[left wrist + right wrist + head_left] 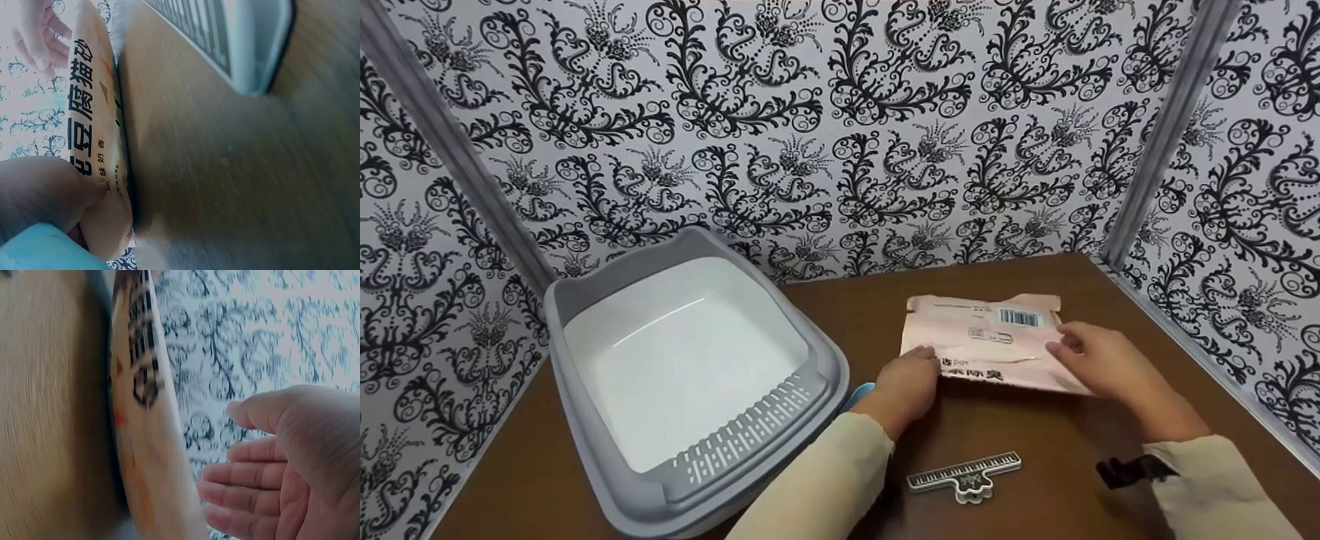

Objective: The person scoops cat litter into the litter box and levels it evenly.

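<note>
A pale pink bag [990, 339] with a barcode label and dark printed characters lies flat on the brown table [1057, 450]. My left hand [911, 384] holds the bag's near left corner; in the left wrist view its thumb [84, 188] presses on the bag [95, 129]. My right hand [1099, 361] hovers over the bag's right side. The right wrist view shows that hand [270, 461] with relaxed, slightly bent fingers, a small gap away from the bag [140, 433]. It holds nothing.
A grey litter tray [825, 360] with a white inside and a slotted front step stands at the left. A blue object [860, 393] peeks out beside it. A white sealing clip [966, 475] lies near the front edge. Patterned walls close in three sides.
</note>
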`<state>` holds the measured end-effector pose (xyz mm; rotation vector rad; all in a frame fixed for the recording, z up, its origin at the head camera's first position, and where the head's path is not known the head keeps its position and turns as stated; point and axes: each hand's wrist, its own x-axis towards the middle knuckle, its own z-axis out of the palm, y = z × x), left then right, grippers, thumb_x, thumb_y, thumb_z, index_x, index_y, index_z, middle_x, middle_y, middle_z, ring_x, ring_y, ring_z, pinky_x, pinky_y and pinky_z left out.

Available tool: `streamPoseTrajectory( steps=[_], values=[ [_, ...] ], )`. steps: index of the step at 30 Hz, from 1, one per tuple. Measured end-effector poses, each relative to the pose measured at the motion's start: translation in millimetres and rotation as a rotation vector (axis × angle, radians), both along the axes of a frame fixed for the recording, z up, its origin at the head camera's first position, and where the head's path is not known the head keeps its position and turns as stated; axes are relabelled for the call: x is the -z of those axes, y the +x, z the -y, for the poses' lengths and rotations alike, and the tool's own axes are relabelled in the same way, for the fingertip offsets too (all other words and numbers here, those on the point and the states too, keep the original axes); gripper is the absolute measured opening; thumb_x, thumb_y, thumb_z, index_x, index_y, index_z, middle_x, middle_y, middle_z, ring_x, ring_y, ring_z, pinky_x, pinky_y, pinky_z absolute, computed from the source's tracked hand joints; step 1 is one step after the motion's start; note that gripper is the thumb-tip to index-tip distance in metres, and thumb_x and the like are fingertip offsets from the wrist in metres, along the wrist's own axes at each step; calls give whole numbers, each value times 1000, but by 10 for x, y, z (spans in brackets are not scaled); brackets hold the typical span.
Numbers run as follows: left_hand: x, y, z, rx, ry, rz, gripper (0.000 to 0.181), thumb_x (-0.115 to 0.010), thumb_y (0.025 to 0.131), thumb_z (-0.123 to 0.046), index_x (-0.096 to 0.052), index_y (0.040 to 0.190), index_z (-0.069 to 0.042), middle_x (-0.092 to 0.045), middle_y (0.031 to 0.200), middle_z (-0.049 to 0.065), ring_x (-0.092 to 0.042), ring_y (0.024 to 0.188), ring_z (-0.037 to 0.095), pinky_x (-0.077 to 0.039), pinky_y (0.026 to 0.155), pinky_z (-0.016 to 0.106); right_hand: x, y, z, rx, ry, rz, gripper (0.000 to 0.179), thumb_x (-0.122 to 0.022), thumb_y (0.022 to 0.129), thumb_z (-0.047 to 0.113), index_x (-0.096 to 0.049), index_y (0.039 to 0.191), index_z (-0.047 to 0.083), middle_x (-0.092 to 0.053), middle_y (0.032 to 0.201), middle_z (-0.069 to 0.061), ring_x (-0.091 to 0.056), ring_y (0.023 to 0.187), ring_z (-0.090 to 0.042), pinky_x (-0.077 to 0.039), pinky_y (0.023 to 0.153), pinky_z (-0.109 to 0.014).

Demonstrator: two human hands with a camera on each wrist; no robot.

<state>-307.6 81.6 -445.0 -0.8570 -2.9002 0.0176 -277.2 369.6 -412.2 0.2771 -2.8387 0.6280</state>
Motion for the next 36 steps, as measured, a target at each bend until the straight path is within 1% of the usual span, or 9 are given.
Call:
streamPoseTrajectory(
  steps=[7, 10, 13, 17, 20, 26, 32, 34, 36],
  values=[
    [11, -5, -11, -1, 0, 5, 23, -56, 103, -11, -73, 117, -14, -66, 139, -3, -59, 135, 11, -49, 109, 24, 124, -55, -336, 136, -74, 65, 50, -57, 104, 32, -62, 124, -14, -68, 117, -37, -63, 112, -57, -49, 96, -66],
    [9, -6, -8, 0, 0, 7, 23, -56, 103, -11, -73, 117, -14, -65, 140, -3, -58, 135, 11, -49, 109, 25, 164, -70, -418, 173, -94, 106, 52, -57, 104, 34, -63, 121, -14, -69, 116, -36, -64, 110, -56, -51, 94, -63],
    [9, -7, -7, 1, 0, 3, 22, -56, 102, -10, -73, 115, -14, -66, 139, -3, -59, 135, 12, -50, 109, 25, 192, -86, -470, 188, -122, 144, 53, -56, 104, 36, -64, 119, -14, -74, 100, -27, -69, 94, -43, -55, 83, -50],
    [17, -12, -12, 1, -1, -5, 21, -56, 102, -10, -73, 114, -14, -66, 138, -3, -59, 135, 12, -49, 109, 25, 222, -100, -506, 191, -185, 196, 53, -55, 105, 37, -66, 116, -13, -74, 84, -8, -64, 77, -18, -49, 70, -33],
    [18, -14, -17, 0, -26, -4, 24, -55, 103, -10, -73, 118, -15, -65, 139, -4, -57, 137, 11, -48, 111, 24, 251, -99, -521, 194, -253, 240, 52, -54, 106, 35, -67, 116, -14, -71, 81, -3, -60, 73, -12, -49, 65, -28],
    [27, -5, -17, -7, -52, 11, 26, -54, 104, -11, -72, 122, -16, -63, 140, -5, -55, 139, 11, -46, 112, 24, 332, -111, -587, 184, -506, 344, 43, -66, 100, 23, -67, 115, -17, -67, 79, 5, -62, 71, -7, -56, 65, -24],
    [48, -2, -22, -7, -34, -7, 26, -54, 104, -11, -72, 122, -15, -64, 138, -4, -58, 136, 12, -49, 110, 26, 418, -147, -658, 95, -870, 513, 14, -69, 99, 17, -71, 105, 5, -71, 88, 8, -72, 81, -7, -62, 78, -25],
    [51, -1, -25, -8, -27, -11, 26, -53, 104, -10, -73, 121, -15, -64, 137, -3, -59, 134, 13, -50, 109, 26, 448, -155, -666, 53, -960, 565, 9, -68, 100, 14, -69, 106, 8, -73, 91, 5, -74, 85, -9, -62, 82, -27],
    [50, 2, -24, -10, -24, -12, 26, -54, 104, -10, -72, 121, -15, -64, 136, -4, -59, 134, 12, -50, 109, 26, 470, -154, -660, 23, -1006, 590, 11, -67, 100, 12, -68, 111, 8, -75, 93, 4, -75, 87, -10, -62, 82, -28]
  ],
)
